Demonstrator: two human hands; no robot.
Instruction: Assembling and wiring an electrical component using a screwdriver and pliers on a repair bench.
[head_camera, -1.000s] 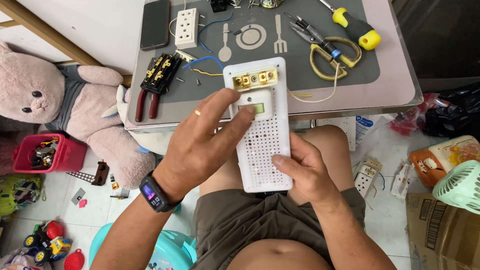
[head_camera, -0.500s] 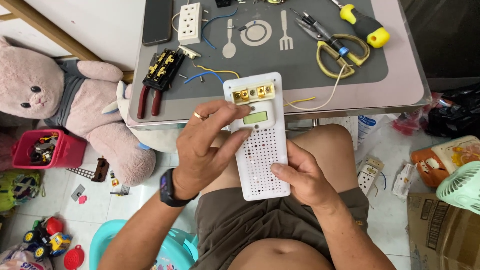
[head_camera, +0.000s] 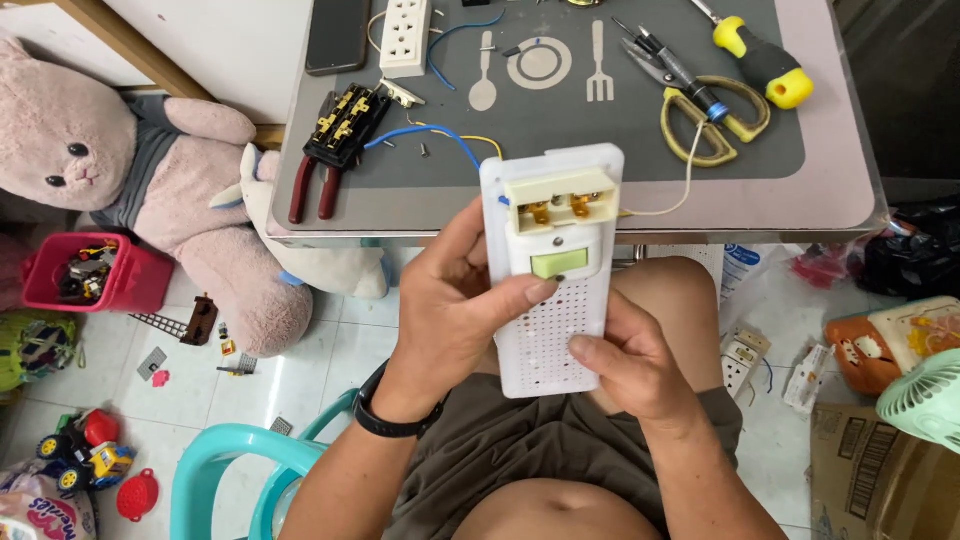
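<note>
The white perforated panel stands upright over the person's lap, just in front of the table edge, its long axis running away from the body. The left hand wraps its left edge, thumb pressing beside the green window. The right hand clasps the lower right corner, nearer the body.

A dark phone lies face up on the surface's far left edge, its screen black. On the floor at the right stands a brown cardboard box with a barcode label. A white-and-blue packet lies under the surface's right edge. A pink printed bag sits bottom left.
</note>
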